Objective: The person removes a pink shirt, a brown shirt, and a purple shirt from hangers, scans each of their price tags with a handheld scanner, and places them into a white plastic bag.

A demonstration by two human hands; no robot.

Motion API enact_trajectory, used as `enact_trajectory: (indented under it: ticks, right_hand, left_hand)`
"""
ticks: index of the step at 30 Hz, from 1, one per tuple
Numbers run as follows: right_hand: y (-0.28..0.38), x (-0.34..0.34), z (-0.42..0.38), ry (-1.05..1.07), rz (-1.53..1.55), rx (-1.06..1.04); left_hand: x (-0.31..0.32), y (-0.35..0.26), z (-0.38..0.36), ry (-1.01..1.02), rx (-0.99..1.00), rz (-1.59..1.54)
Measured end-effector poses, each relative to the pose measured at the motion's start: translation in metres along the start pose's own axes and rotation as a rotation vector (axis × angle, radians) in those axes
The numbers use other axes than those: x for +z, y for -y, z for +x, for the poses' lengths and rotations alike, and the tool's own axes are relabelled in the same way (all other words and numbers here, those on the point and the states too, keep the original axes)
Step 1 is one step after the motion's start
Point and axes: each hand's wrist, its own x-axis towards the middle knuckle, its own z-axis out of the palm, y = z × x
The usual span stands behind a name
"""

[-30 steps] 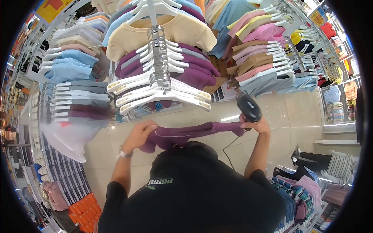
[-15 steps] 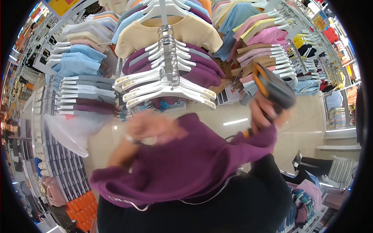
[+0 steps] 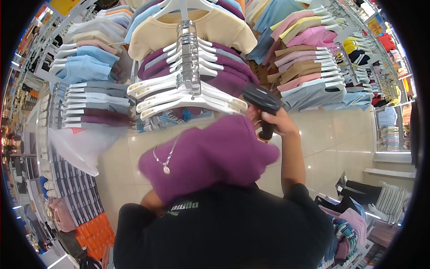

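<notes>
A purple garment [image 3: 215,152] is spread in front of my chest, with a silver necklace and pendant [image 3: 166,169] lying over its left part. My right hand [image 3: 274,120] is closed around the handle of a black handheld scanner [image 3: 262,98], whose head points up and left beside the garment's upper right edge. The garment covers my left hand; only part of the left forearm [image 3: 153,200] shows below it. Just beyond the cloth, white hangers without clothes [image 3: 192,102] hang at the near end of the central rail.
Beyond the bare hangers hang purple tops and a cream top [image 3: 192,33]. Racks of blue and grey clothes [image 3: 96,101] stand left, pink and brown ones [image 3: 304,67] right. A translucent plastic bag [image 3: 83,148] hangs at left; orange boxes [image 3: 96,237] are at lower left.
The purple garment has bunched up and risen, now covering my left hand. My right hand has moved left with the scanner, which now points left towards the hangers.
</notes>
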Motion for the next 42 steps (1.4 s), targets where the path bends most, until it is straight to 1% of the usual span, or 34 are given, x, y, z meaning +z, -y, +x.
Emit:
enact_trajectory:
  ticks: [2,3,4,6,9,11,14,15,18,19,22,23,25,27,30,31,32,34,35,38,39,42]
  right_hand:
    - [-0.024,-0.023,-0.016,0.073,0.129,-0.18]
    - [-0.037,-0.033,-0.025,0.037,0.159,-0.188]
    - [-0.046,-0.044,-0.033,0.072,0.225,-0.234]
    - [-0.06,-0.051,-0.031,0.276,0.352,-0.24]
    - [-0.068,-0.051,-0.027,0.394,0.171,-0.276]
    - [-0.067,-0.036,-0.022,0.397,0.144,-0.253]
    - [-0.085,-0.04,-0.013,0.619,0.27,-0.092]
    - [-0.094,-0.038,-0.005,0.759,0.255,-0.168]
    - [-0.106,-0.028,0.009,0.844,0.137,-0.436]
    - [-0.103,-0.021,0.006,0.772,0.204,-0.463]
    - [-0.094,-0.009,0.005,0.58,0.363,-0.417]
    - [-0.104,-0.015,0.003,0.492,0.459,-0.246]
    - [-0.117,-0.016,-0.004,0.427,0.5,-0.083]
    - [-0.12,0.001,-0.01,0.478,0.4,-0.097]
    - [-0.117,0.042,-0.02,0.391,0.444,-0.095]
    - [-0.122,0.04,-0.023,0.372,0.364,-0.157]
    - [-0.118,0.053,-0.027,0.322,0.38,-0.236]
    - [-0.122,0.058,-0.034,0.212,0.461,-0.27]
    - [-0.125,0.062,-0.037,0.164,0.444,-0.307]
    - [-0.135,0.083,-0.047,0.069,0.469,-0.331]
    - [-0.144,0.085,-0.051,0.082,0.494,-0.349]
    - [-0.161,0.097,-0.059,0.025,0.545,-0.377]
  left_hand:
    - [0.0,0.005,-0.008,-0.056,-0.016,-0.012]
    - [0.001,0.006,-0.011,-0.083,-0.022,-0.011]
    - [0.001,0.006,-0.013,-0.099,-0.023,-0.022]
    - [0.008,0.009,-0.019,-0.154,-0.031,-0.022]
    - [0.013,0.012,-0.023,-0.217,-0.04,-0.035]
    - [0.017,0.013,-0.026,-0.249,-0.048,-0.044]
    - [0.02,0.011,-0.029,-0.281,-0.05,-0.055]
    - [0.021,0.011,-0.03,-0.291,-0.046,-0.051]
    - [0.018,0.004,-0.035,-0.31,-0.033,-0.049]
    - [0.016,0.002,-0.037,-0.315,-0.023,-0.045]
    - [0.007,-0.006,-0.044,-0.327,0.029,-0.013]
    - [0.004,-0.009,-0.047,-0.334,0.049,0.002]
    - [0.001,-0.015,-0.048,-0.338,0.111,0.033]
    - [0.0,-0.022,-0.043,-0.356,0.195,0.086]
    - [-0.008,-0.037,-0.03,-0.389,0.337,0.125]
    - [-0.012,-0.04,-0.032,-0.408,0.368,0.123]
    - [-0.018,-0.042,-0.034,-0.417,0.401,0.11]
    - [-0.032,-0.041,-0.047,-0.414,0.424,0.037]
    - [-0.036,-0.037,-0.059,-0.405,0.422,-0.011]
    - [-0.038,-0.004,-0.116,-0.372,0.358,-0.167]
    - [-0.037,0.01,-0.136,-0.361,0.323,-0.222]
    - [-0.029,0.043,-0.184,-0.33,0.231,-0.342]
